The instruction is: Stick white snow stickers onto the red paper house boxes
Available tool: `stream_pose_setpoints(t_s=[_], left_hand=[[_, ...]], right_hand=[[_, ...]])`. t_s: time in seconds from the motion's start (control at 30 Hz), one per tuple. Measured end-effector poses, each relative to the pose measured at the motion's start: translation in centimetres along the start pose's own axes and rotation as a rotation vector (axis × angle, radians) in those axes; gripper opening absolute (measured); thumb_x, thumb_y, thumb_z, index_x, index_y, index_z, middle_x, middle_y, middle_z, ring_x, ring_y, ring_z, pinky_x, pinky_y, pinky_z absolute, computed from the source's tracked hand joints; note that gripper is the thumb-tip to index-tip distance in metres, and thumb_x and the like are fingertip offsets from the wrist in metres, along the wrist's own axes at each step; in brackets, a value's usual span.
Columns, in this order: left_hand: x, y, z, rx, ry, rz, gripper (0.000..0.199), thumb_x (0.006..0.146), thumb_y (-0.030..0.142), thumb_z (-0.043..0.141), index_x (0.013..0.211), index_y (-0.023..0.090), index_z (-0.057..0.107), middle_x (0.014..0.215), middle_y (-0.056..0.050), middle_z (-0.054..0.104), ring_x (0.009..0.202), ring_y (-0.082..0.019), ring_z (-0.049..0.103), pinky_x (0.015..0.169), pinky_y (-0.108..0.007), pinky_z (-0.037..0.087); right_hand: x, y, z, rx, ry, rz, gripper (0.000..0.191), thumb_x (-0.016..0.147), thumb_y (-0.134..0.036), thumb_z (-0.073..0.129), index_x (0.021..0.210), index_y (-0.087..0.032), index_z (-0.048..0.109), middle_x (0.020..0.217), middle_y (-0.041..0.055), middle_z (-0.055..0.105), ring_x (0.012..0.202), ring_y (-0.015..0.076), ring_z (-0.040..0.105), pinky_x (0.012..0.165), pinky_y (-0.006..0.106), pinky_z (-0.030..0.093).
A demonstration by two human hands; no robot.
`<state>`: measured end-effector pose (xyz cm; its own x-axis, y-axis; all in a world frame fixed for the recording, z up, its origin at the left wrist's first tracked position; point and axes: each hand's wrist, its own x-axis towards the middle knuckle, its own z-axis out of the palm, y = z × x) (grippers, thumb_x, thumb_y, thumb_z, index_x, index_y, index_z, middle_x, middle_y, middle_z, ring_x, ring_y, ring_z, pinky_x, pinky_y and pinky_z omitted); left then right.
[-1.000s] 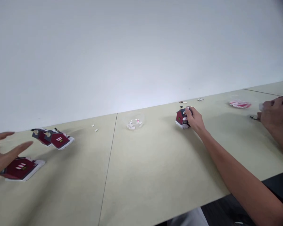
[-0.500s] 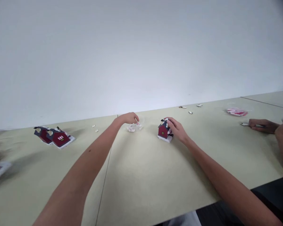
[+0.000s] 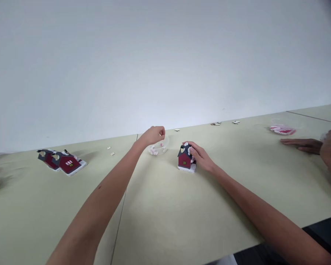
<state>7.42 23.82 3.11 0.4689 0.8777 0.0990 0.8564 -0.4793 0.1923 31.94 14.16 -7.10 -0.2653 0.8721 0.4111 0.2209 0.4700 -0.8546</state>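
Note:
My left hand [image 3: 155, 134] hovers over a clear shallow bowl [image 3: 167, 141] that holds small white and red-striped pieces [image 3: 153, 151]. Its thumb and fingers are pinched together; a pale speck shows at the fingertips, too small to name. Upright on the table, a small dark-red toy house [image 3: 184, 161] with a dark roof and white base is gripped by my right hand [image 3: 201, 156] at its right side. A green-paned window shows on the house's front, while the fingers cover part of the roof and side.
Two similar houses [image 3: 69, 164] lie tilted at the left. Small pale pieces [image 3: 113, 154] are scattered near them, others [image 3: 235, 122] along the wall. At the right, a co-worker's hands [image 3: 306, 144] rest near a clear bowl of pink and white pieces [image 3: 283, 129].
My left hand has risen slightly from the bowl. The house in my right hand has shifted left and a little nearer. The co-worker's hand has let go of a pale piece and lies flat.

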Motion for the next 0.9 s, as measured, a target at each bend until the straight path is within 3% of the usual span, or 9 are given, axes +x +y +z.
stream_pose_setpoints(t_s=[0.07,0.13,0.23,0.33,0.47,0.57,0.67,0.9], left_hand=[[-2.2,1.3,-0.5,-0.169,0.157,0.110,0.024,0.091,0.029,0.048,0.110,0.021,0.060,0.104,-0.005,0.069,0.092,-0.018,0.063,0.078,-0.027,0.048],[-4.9,2.9,0.1,-0.373,0.272,0.227,0.026,0.092,0.032,0.050,0.114,0.022,0.058,0.092,-0.003,0.068,0.080,-0.016,0.061,0.074,-0.026,0.047],[-8.5,4.9,3.2,-0.574,0.277,0.304,0.024,0.093,0.033,0.053,0.113,0.022,0.062,0.086,-0.001,0.066,0.071,-0.014,0.056,0.069,-0.026,0.045],[-10.6,5.8,7.3,-0.757,0.302,0.214,0.020,0.092,0.036,0.057,0.102,0.021,0.066,0.088,-0.002,0.066,0.073,-0.015,0.056,0.066,-0.026,0.043],[-11.0,5.7,10.4,-0.983,0.295,0.028,0.022,0.087,0.041,0.066,0.096,0.021,0.063,0.075,0.001,0.059,0.068,-0.014,0.053,0.062,-0.024,0.040],[-10.7,5.3,10.6,-1.122,0.269,-0.039,0.028,0.084,0.043,0.070,0.096,0.023,0.054,0.064,0.006,0.054,0.062,-0.013,0.052,0.059,-0.023,0.037],[-10.6,5.0,10.5,-1.200,0.227,-0.055,0.032,0.083,0.042,0.072,0.093,0.023,0.047,0.066,0.006,0.058,0.064,-0.013,0.056,0.060,-0.023,0.037],[-10.6,4.9,11.0,-1.186,0.230,-0.045,0.029,0.082,0.040,0.073,0.093,0.022,0.053,0.078,0.001,0.066,0.075,-0.015,0.062,0.069,-0.026,0.043]], right_hand=[[-0.1,0.2,-0.1,-0.027,-0.029,-0.039,0.053,0.097,-0.059,0.043,0.136,-0.024,0.051,0.118,0.0077,0.064,0.097,0.0221,0.064,0.078,0.033,0.055],[0.0,0.5,-0.1,-0.059,-0.044,-0.063,0.059,0.095,-0.058,0.050,0.142,-0.024,0.046,0.122,0.0085,0.064,0.103,0.0238,0.064,0.088,0.037,0.054],[0.1,0.9,0.2,-0.131,-0.045,-0.067,0.072,0.090,-0.058,0.059,0.149,-0.023,0.037,0.130,0.0105,0.061,0.112,0.0272,0.062,0.098,0.044,0.050],[0.1,1.0,0.6,-0.223,-0.053,-0.071,0.091,0.082,-0.057,0.070,0.156,-0.025,0.026,0.143,0.0125,0.052,0.125,0.0313,0.056,0.107,0.048,0.044],[0.0,0.8,1.0,-0.305,-0.093,-0.047,0.111,0.076,-0.059,0.076,0.159,-0.027,0.012,0.148,0.0162,0.047,0.128,0.0342,0.055,0.105,0.050,0.047],[-0.1,0.5,1.4,-0.365,-0.086,-0.064,0.110,0.077,-0.059,0.075,0.160,-0.026,0.011,0.144,0.0169,0.052,0.126,0.0346,0.056,0.104,0.052,0.047],[-0.2,0.4,1.8,-0.389,-0.066,-0.056,0.107,0.078,-0.060,0.074,0.159,-0.028,0.011,0.143,0.0159,0.053,0.126,0.0346,0.057,0.103,0.052,0.048],[-0.6,0.1,2.5,-0.386,-0.051,-0.007,0.103,0.078,-0.060,0.073,0.158,-0.031,0.014,0.150,0.0136,0.047,0.127,0.0346,0.056,0.100,0.050,0.050]])
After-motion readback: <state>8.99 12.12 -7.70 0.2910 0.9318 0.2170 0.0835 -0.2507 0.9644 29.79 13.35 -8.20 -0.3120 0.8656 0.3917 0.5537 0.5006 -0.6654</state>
